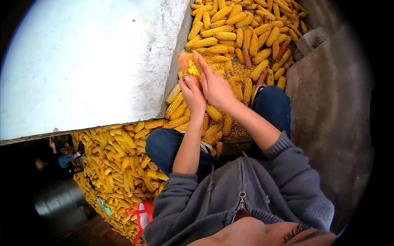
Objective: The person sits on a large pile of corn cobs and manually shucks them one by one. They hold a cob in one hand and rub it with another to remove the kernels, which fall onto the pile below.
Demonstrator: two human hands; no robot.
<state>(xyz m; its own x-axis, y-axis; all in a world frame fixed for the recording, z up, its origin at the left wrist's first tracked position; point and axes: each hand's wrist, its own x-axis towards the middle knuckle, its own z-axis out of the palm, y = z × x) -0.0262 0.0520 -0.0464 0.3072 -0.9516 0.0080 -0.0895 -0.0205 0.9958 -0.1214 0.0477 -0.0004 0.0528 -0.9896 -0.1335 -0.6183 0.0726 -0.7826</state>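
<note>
Both my hands meet above the corn heap, near the white wall's corner. My left hand [194,95] grips a partly shelled corn cob [191,69], reddish-brown and blurred, with a patch of yellow kernels left on it. My right hand [215,84] is closed around what looks like a second bare cob [198,60], pressed against the first; the fingers partly hide where they meet. Below and around the hands lie many dried yellow ears of corn [226,36], with loose kernels [238,70] scattered among them and several bare cobs [283,50].
A white-topped wall or slab [92,61] fills the upper left. More ears [123,172] spread at lower left, with a red and white bag [144,215], a green item [104,206] and a metal drum [58,198]. Another person's leg [66,160] shows beyond. Concrete [326,101] lies right.
</note>
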